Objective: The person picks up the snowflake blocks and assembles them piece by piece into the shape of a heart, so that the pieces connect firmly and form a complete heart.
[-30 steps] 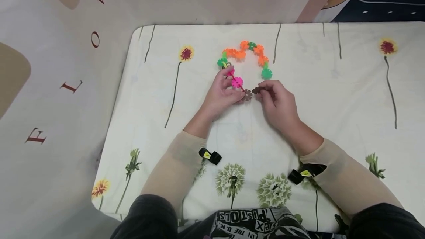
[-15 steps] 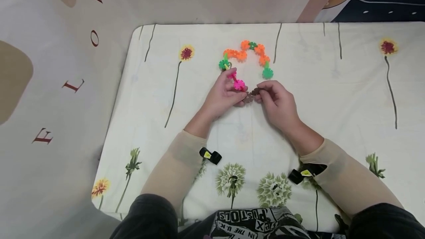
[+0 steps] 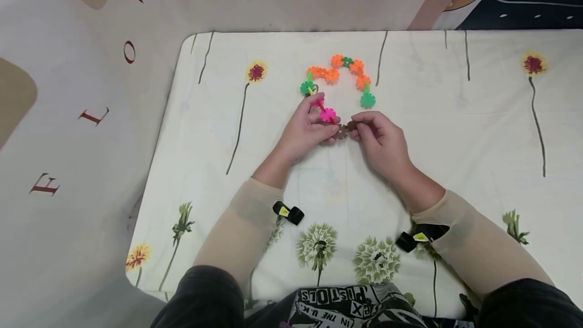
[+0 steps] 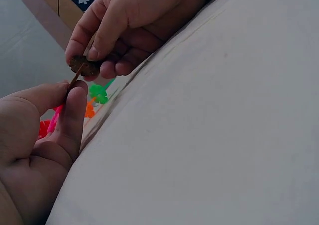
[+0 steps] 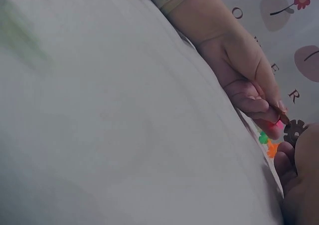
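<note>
A chain of notched snowflake discs curves over the tablecloth in the head view, with orange discs, a green disc at its right end and a pink disc by my left fingers. My left hand pinches the brown disc at the chain's near end between thumb and fingers. Between thumb and forefinger, my right hand pinches a second brown disc. The two brown discs meet at their edges, crosswise to each other in the left wrist view. My fingers partly cover both.
The white tablecloth carries printed flowers and dandelions. Beyond its far edge stands a pale wall covering with printed letters. Small black cameras, the left one and the right one, sit on the forearms.
The brown discs were slightly apart a second ago and now meet. My left hand and its part of the chain shifted a little to the right; my right hand stayed nearly in place.
</note>
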Motion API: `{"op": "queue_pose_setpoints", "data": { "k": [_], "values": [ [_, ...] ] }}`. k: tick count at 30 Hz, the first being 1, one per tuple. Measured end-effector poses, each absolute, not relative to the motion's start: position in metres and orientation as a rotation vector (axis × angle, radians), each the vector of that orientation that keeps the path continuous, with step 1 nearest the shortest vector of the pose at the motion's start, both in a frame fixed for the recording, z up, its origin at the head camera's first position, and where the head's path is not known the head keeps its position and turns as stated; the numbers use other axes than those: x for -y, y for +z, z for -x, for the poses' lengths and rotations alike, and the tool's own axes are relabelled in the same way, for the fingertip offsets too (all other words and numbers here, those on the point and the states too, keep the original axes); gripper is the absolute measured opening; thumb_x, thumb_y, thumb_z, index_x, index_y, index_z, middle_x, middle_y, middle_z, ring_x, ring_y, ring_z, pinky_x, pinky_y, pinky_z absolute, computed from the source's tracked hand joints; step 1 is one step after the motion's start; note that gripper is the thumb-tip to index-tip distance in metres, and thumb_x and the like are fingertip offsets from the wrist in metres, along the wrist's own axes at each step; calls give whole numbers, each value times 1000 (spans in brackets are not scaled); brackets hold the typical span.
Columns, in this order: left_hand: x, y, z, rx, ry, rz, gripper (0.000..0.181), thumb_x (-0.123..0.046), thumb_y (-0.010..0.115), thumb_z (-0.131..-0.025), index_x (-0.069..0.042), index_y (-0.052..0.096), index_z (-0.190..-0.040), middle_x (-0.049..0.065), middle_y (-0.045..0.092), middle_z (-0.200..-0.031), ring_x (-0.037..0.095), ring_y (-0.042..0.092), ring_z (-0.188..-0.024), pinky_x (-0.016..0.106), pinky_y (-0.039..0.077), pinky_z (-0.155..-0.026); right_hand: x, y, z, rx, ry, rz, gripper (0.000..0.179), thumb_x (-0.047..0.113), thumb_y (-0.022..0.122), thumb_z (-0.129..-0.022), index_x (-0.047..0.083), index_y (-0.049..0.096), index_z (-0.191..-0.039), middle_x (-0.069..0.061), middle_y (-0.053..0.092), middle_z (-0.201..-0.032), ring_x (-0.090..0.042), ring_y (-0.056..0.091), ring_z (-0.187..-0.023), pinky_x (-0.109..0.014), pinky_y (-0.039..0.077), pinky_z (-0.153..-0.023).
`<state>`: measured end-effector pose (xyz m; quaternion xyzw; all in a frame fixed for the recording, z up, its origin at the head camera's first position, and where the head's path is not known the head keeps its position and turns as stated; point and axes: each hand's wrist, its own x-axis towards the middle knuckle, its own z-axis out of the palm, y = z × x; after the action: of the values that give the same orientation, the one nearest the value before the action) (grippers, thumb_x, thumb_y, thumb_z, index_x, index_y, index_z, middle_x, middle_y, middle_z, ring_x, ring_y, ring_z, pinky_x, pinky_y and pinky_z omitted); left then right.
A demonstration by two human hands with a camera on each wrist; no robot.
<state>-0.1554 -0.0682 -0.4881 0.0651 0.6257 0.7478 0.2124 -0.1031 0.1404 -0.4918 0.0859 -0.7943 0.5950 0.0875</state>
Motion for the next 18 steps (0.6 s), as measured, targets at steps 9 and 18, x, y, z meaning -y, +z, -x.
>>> {"op": "queue_pose_setpoints", "data": {
  "k": [9,18],
  "values": [
    [68,-487,156,-1731,2075,-157,83,10,73,-96,-13,33,-164,22,72,-120,29,76,-88,37,65,-74,-141,-493,104,2294,1820,-269,19,-10,55,-106,-10,68,-120,-19,74,-107,-17,72,-87,-23,59,-84],
    [68,-485,156,-1708,2079,-145,81,10,73,-96,-11,32,-163,22,72,-120,26,76,-87,35,64,-73,-141,-492,104,2324,1756,-290,20,-10,54,-106,-9,69,-119,-17,74,-104,-17,71,-87,-21,57,-83]
  ]
}}
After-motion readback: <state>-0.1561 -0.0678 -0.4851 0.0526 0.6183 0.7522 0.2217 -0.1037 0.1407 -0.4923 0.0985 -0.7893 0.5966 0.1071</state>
